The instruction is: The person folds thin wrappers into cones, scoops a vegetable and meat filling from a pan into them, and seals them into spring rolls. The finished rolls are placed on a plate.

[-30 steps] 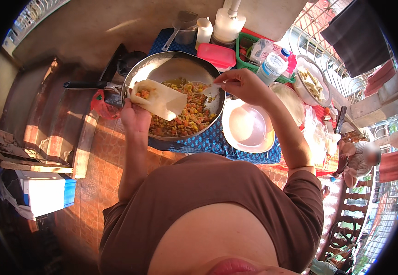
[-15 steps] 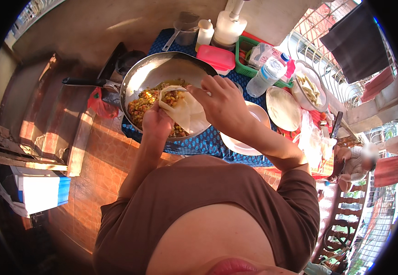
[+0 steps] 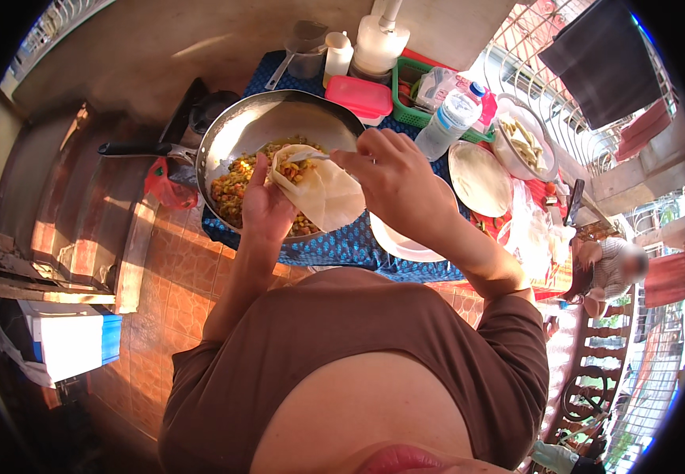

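Note:
My left hand (image 3: 270, 207) supports a thin pale wrapper (image 3: 334, 199), folded into a cone with its mouth facing up, over the near side of a big metal pan (image 3: 295, 118). Chopped vegetable filling (image 3: 236, 189) lies in the pan, and some sits in the cone's mouth. Closed around the handle of a metal spoon (image 3: 311, 156), my right hand (image 3: 394, 174) keeps the spoon's head in the cone on the filling. My left fingers are partly hidden behind the wrapper.
Right of the pan stand a pale bowl (image 3: 394, 243), a stack of round wrappers (image 3: 480, 178), a water bottle (image 3: 445, 126) and a basin of rolled pieces (image 3: 548, 162). A pink-lidded box (image 3: 358, 96) and green basket (image 3: 409, 114) sit behind. The pan's handle (image 3: 133, 148) juts left.
The spoon now shows clearly, its head in the wrapper's mouth. My right hand has shifted slightly to the right, and my left thumb has lifted from the wrapper's edge.

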{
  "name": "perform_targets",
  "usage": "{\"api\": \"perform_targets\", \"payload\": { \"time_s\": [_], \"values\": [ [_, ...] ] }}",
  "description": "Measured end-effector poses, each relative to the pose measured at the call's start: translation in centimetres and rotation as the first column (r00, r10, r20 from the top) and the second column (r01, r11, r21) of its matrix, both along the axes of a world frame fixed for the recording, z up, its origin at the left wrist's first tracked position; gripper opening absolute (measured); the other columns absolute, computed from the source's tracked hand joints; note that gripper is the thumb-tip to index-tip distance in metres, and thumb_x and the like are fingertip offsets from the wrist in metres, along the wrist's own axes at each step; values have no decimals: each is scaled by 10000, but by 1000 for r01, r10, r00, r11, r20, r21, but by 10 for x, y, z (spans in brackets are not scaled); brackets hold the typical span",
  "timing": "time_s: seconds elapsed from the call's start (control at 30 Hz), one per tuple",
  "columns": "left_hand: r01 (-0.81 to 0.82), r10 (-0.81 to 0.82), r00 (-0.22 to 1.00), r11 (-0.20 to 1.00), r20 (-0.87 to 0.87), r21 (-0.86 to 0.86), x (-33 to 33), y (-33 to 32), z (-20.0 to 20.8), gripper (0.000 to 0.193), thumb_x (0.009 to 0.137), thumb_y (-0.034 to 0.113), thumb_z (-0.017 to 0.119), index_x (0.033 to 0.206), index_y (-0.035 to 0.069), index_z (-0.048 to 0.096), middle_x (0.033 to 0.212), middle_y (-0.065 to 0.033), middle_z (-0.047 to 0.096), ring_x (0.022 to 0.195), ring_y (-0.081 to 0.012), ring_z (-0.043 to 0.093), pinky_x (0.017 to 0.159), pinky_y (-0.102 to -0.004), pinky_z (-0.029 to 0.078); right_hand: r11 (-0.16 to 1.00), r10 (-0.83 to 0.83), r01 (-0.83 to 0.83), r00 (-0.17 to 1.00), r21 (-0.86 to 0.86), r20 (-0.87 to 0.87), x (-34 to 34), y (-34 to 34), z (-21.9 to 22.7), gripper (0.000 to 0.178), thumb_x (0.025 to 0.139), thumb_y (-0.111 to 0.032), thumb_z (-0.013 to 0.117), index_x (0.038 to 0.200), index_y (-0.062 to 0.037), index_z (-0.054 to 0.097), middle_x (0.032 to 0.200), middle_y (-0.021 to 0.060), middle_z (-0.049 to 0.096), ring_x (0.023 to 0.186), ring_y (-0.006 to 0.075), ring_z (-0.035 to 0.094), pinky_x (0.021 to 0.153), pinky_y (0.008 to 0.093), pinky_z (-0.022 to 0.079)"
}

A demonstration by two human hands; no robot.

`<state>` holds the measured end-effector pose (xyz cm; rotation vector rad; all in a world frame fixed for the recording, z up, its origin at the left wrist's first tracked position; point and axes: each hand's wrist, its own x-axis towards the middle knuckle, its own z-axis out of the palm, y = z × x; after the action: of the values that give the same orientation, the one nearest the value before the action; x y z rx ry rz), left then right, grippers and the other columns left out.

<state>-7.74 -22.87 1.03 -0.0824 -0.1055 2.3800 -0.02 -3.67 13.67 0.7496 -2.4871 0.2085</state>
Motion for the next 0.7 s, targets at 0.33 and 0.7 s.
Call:
{"api": "perform_targets", "payload": {
  "time_s": [0.33, 0.7],
  "values": [
    [-61, 47, 995, 985, -89, -162, 2, 9, 8, 275, 939, 196, 562, 1176, 57, 550, 1165, -123, 594, 1116, -261, 558, 986, -433, 458, 996, 75, -77, 997, -40, -36, -2, 11, 14, 359, 688, 38, 604, 1003, -115, 683, 825, 59, 512, 786, 235, 533, 699, 352, 439],
    [-276, 215, 956, 887, -198, -370, 11, 16, 20, 331, 907, 56, 584, 1166, 89, 380, 1185, -101, 564, 1149, -239, 543, 991, -400, 468, 983, 178, -176, 982, -48, 55, -28, 19, 8, 343, 676, 78, 607, 918, -146, 699, 831, 44, 520, 803, 237, 538, 722, 360, 450]
  ]
}}
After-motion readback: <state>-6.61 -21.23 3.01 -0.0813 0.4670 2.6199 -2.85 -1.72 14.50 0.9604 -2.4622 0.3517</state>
